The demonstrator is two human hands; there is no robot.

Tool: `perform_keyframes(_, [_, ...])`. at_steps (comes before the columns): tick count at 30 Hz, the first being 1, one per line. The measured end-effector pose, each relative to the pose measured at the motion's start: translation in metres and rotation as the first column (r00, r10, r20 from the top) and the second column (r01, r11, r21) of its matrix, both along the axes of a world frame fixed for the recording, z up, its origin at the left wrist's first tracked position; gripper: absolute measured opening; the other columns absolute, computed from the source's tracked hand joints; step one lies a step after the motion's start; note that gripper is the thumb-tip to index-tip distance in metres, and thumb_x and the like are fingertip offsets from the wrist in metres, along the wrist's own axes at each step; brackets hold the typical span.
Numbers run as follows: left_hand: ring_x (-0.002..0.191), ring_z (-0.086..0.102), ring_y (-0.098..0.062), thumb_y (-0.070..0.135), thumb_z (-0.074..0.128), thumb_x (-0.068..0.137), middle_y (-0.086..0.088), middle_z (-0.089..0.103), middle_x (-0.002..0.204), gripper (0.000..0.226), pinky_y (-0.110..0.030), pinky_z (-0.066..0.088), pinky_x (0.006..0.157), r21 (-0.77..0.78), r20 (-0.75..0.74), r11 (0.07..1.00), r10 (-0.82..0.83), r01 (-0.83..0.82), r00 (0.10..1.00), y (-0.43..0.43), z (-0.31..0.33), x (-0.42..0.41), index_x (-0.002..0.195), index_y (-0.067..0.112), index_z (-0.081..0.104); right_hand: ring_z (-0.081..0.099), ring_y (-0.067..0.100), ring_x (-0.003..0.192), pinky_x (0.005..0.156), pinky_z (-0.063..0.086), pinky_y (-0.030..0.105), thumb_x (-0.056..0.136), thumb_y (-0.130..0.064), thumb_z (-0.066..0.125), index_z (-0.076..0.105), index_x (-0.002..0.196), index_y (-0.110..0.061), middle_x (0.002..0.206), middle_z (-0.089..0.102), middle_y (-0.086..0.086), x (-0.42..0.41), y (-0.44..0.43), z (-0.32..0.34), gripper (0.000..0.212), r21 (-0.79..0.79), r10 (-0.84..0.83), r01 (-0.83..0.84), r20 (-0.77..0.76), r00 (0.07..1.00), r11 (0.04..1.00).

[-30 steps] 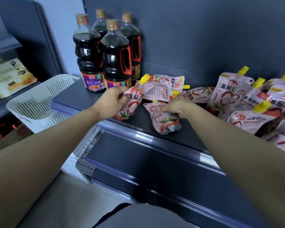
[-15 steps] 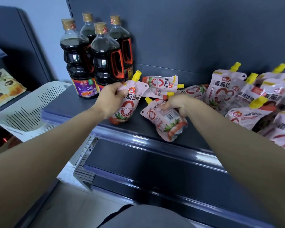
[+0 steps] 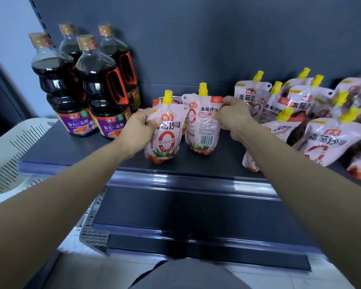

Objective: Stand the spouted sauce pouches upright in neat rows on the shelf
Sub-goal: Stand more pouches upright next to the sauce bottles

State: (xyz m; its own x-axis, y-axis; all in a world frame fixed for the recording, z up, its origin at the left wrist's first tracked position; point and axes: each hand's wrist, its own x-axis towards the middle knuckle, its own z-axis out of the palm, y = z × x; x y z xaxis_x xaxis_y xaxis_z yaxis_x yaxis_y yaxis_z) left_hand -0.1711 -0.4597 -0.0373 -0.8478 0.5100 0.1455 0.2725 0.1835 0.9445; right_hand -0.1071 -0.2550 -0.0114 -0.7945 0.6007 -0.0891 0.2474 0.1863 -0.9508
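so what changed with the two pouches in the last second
The right hand tipped the barcode pouch, flat on the shelf before, upright. The left hand brought the leaning front-label pouch upright beside it. Both kept their grip. The sauce bottles and the pouch heap at right stayed.

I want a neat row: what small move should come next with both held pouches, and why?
Probably the right hand should turn the right pouch around: its barcode faces out, while the left pouch in the left hand shows its front.
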Motion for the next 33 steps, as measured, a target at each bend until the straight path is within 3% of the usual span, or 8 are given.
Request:
perform_keyframes(3, [0.072, 0.06, 0.005, 0.005, 0.049, 0.094, 0.01, 0.061, 0.083, 0.013, -0.012, 0.049, 0.067, -0.099, -0.012, 0.988, -0.124, 0.122, 0.992, 0.002, 0.003, 0.004, 0.1, 0.013, 0.057, 0.055, 0.015, 0.08, 0.058, 0.046, 0.026, 0.076, 0.007, 0.064, 0.052, 0.098, -0.014, 0.081, 0.053, -0.001, 0.009, 0.002, 0.007, 0.033, 0.054, 0.004, -0.006, 0.04, 0.999, 0.999])
perform_keyframes(7, [0.076, 0.056, 0.0, 0.001, 0.05, 0.092, 0.012, 0.06, 0.081, 0.01, -0.009, 0.047, 0.068, -0.134, -0.049, 0.978, -0.171, 0.163, 0.984, 0.005, 0.007, 0.009, 0.098, 0.008, 0.055, 0.052, 0.011, 0.075, 0.057, 0.041, 0.02, 0.076, -0.001, 0.071, 0.06, 0.102, -0.013, 0.084, 0.056, -0.001, 0.016, -0.002, 0.016, 0.031, 0.104, 0.057, -0.062, 0.048, 0.997, 0.993])
perform_keyframes(13, [0.091, 0.057, -0.02, 0.0, 0.05, 0.092, -0.012, 0.06, 0.096, 0.015, -0.042, 0.049, 0.089, -0.089, 0.049, 0.964, -0.248, 0.251, 0.968, 0.016, 0.006, 0.023, 0.106, -0.001, 0.053, 0.053, 0.01, 0.074, 0.052, 0.038, 0.017, 0.082, 0.005, 0.06, 0.061, 0.113, -0.012, 0.089, 0.058, 0.0, 0.022, -0.005, 0.027, 0.035, 0.169, 0.062, -0.075, 0.084, 0.995, 0.983])
perform_keyframes(16, [0.089, 0.06, -0.015, 0.001, 0.049, 0.093, -0.006, 0.063, 0.097, 0.012, -0.034, 0.052, 0.086, -0.087, 0.073, 0.945, -0.31, 0.315, 0.948, 0.021, 0.008, 0.026, 0.101, 0.007, 0.055, 0.055, 0.016, 0.093, 0.058, 0.043, 0.016, 0.085, 0.008, 0.049, 0.058, 0.122, -0.009, 0.103, 0.057, 0.002, 0.024, -0.004, 0.036, 0.042, 0.253, 0.056, -0.078, 0.091, 0.994, 0.964])
perform_keyframes(20, [0.077, 0.06, 0.0, 0.004, 0.051, 0.093, 0.004, 0.063, 0.085, 0.011, -0.022, 0.05, 0.074, -0.167, 0.046, 0.93, -0.325, 0.328, 0.945, 0.021, 0.008, 0.024, 0.087, 0.011, 0.056, 0.053, 0.022, 0.118, 0.09, 0.048, 0.027, 0.087, 0.006, 0.044, 0.055, 0.127, -0.009, 0.126, 0.058, 0.007, 0.025, 0.0, 0.052, 0.044, 0.419, 0.041, -0.095, 0.135, 0.99, 0.903])
perform_keyframes(27, [0.091, 0.061, -0.003, 0.011, 0.05, 0.094, 0.005, 0.066, 0.104, 0.026, -0.013, 0.049, 0.077, -0.234, 0.001, 0.924, -0.31, 0.302, 0.951, 0.017, 0.009, 0.024, 0.118, 0.012, 0.06, 0.055, 0.024, 0.111, 0.082, 0.041, 0.025, 0.09, -0.008, 0.055, 0.058, 0.127, -0.007, 0.124, 0.061, 0.009, 0.024, -0.008, 0.055, 0.037, 0.526, 0.094, -0.284, 0.358, 0.929, 0.802])
perform_keyframes(30, [0.096, 0.064, -0.016, 0.012, 0.052, 0.093, -0.004, 0.067, 0.109, 0.027, -0.031, 0.053, 0.085, -0.15, 0.065, 0.966, -0.204, 0.212, 0.977, 0.013, 0.007, 0.019, 0.119, 0.015, 0.061, 0.052, 0.019, 0.09, 0.065, 0.041, 0.021, 0.092, -0.009, 0.055, 0.061, 0.124, -0.006, 0.104, 0.061, 0.006, 0.021, -0.01, 0.052, 0.033, 0.535, 0.117, -0.3, 0.349, 0.93, 0.79])
perform_keyframes(33, [0.102, 0.064, -0.023, 0.013, 0.052, 0.093, -0.007, 0.067, 0.107, 0.021, -0.042, 0.051, 0.092, -0.151, 0.119, 0.965, -0.198, 0.215, 0.973, 0.012, 0.005, 0.014, 0.11, 0.012, 0.064, 0.051, 0.017, 0.091, 0.074, 0.042, 0.024, 0.093, -0.011, 0.055, 0.063, 0.122, -0.006, 0.11, 0.064, 0.008, 0.016, -0.011, 0.051, 0.03, 0.545, 0.124, -0.308, 0.348, 0.929, 0.78])
